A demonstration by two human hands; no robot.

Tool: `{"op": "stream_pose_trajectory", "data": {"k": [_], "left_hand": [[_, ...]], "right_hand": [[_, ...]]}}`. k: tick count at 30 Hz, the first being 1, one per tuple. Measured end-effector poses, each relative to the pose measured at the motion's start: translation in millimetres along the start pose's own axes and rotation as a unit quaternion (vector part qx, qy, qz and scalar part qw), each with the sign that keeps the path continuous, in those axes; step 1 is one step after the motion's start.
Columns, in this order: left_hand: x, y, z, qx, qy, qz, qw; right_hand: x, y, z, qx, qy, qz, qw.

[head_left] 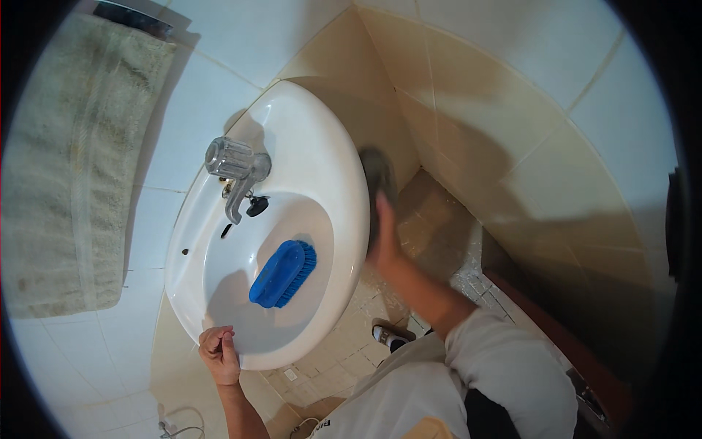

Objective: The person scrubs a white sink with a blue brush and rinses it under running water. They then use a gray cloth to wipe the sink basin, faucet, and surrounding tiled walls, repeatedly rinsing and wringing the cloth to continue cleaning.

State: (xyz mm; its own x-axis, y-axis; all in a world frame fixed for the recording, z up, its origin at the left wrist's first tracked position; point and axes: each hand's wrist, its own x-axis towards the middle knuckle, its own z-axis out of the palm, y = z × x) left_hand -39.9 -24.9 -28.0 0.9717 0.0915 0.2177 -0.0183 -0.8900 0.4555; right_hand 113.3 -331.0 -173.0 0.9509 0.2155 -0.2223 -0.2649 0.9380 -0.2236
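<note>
A white sink (349, 241) with a clear-handled chrome tap (245, 175) is fixed to the wall. Inside its bowl lies a blue scrubbing brush (281, 274), bristles facing right. At the sink's near left corner, my left hand (219, 353) is closed with its fingers curled at the rim. My right hand (386, 238) is reached out along the sink's outer right side. It holds a dark grey, cloth-like piece (379, 175) against or close beside that side; motion blurs both, and the sink hides part of the fingers.
A black plug (257, 205) rests by the tap. On the left wall hangs a greyish towel (80, 168). Tiled walls meet in a corner beyond the sink, above a wet-looking tiled floor (439, 219). My foot in a sandal (389, 336) shows below.
</note>
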Motion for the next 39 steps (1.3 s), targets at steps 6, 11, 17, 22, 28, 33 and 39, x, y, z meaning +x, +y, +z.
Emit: {"op": "stream_pose_trajectory", "data": {"k": [6,11,17,22,28,33,39], "left_hand": [[2,2,-1,0.008,-0.009,0.006,1.0],[5,3,0,-0.018,0.011,0.0,1.0],[8,2,-1,-0.005,0.002,-0.001,1.0],[5,4,0,-0.011,0.01,-0.02,1.0],[0,4,1,-0.017,0.018,-0.049,0.999],[-2,-2,0,-0.015,0.013,-0.049,0.999],[14,6,-2,0.001,0.003,-0.014,1.0]], "right_hand": [[-41,38,2,0.085,0.088,0.014,0.992],[77,-34,-2,-0.097,-0.039,-0.091,0.99],[81,-59,31,-0.041,-0.003,-0.036,0.998],[-30,15,-30,-0.163,-0.046,-0.105,0.98],[-71,14,-10,-0.491,-0.001,-0.306,0.816],[27,-95,83,-0.318,-0.076,-0.199,0.924],[124,-145,112,-0.462,-0.124,-0.112,0.871]]}}
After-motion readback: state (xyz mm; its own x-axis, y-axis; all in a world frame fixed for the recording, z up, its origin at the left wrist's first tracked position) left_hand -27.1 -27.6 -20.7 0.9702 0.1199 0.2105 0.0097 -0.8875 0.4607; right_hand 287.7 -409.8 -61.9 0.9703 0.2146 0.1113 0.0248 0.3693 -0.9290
